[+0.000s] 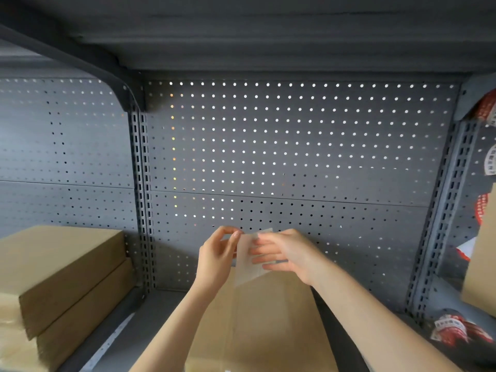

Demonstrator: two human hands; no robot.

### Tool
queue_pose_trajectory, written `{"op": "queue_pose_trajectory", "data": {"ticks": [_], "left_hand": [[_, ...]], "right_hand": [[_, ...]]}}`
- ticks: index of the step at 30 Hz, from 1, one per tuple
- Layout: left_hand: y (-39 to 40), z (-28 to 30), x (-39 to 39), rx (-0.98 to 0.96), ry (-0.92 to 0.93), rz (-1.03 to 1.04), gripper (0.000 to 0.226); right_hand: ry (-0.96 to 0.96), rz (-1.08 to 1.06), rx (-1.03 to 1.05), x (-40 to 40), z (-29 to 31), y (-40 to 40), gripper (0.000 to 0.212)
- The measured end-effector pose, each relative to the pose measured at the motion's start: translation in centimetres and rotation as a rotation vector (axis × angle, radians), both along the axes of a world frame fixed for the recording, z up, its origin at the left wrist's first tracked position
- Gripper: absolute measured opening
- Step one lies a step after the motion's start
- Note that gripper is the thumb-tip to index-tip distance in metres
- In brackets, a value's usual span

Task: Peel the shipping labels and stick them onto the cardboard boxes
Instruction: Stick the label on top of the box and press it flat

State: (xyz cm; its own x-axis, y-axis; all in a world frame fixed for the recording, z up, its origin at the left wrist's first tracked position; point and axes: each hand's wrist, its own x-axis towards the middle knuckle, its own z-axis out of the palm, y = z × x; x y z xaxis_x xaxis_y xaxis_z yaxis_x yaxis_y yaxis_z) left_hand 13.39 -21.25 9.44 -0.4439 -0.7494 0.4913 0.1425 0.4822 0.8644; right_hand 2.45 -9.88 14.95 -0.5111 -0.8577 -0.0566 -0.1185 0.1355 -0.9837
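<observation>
Grey metal shelf bay, seen from above and in front. Back wall is a perforated pegboard panel (295, 146), grey, with light coming through many holes; a horizontal seam splits it into upper and lower sheets. Slotted uprights (141, 200) stand left and right of the bay. An upper shelf (268, 30) overhangs the top, with a curved bracket at upper left. The shelf deck (166, 304) is plain grey metal.

Both hands are raised in front of the lower pegboard, above a cardboard box (268, 326) that lies on the deck at bottom centre. Left hand (216, 260): thumb and index fingers pinched shut on the upper left edge of a pale label sheet (248, 267). Right hand (288, 255): fingers mostly straight, laid across the sheet's right side, thumb hidden behind; it holds the sheet, exact grip cannot be told. The sheet hangs upright between the hands, its lower corner over the far end of the box, not stuck down. Whether label and backing have separated is too blurred to tell.

Left: 2 flat cardboard boxes stacked (67, 277) on the neighbouring bay's deck. Right edge: another brown box (480, 264) partly in view, plus red-and-white label rolls (453, 330) on the deck and against the panel.
</observation>
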Motion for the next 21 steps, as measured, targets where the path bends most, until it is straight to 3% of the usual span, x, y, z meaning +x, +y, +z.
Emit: {"op": "queue_pose_trajectory", "data": {"ticks": [7, 21], "left_hand": [[-0.2, 0.0, 1.0, -0.149, -0.07, 0.022, 0.005], [-0.1, -0.5, -0.2, -0.178, -0.083, -0.019, 0.072]], "right_hand": [[-0.049, -0.026, -0.01, 0.6, -0.4, -1.4, 0.028], [-0.057, -0.164, -0.101, -0.7, -1.6, -2.2, 0.012]]}}
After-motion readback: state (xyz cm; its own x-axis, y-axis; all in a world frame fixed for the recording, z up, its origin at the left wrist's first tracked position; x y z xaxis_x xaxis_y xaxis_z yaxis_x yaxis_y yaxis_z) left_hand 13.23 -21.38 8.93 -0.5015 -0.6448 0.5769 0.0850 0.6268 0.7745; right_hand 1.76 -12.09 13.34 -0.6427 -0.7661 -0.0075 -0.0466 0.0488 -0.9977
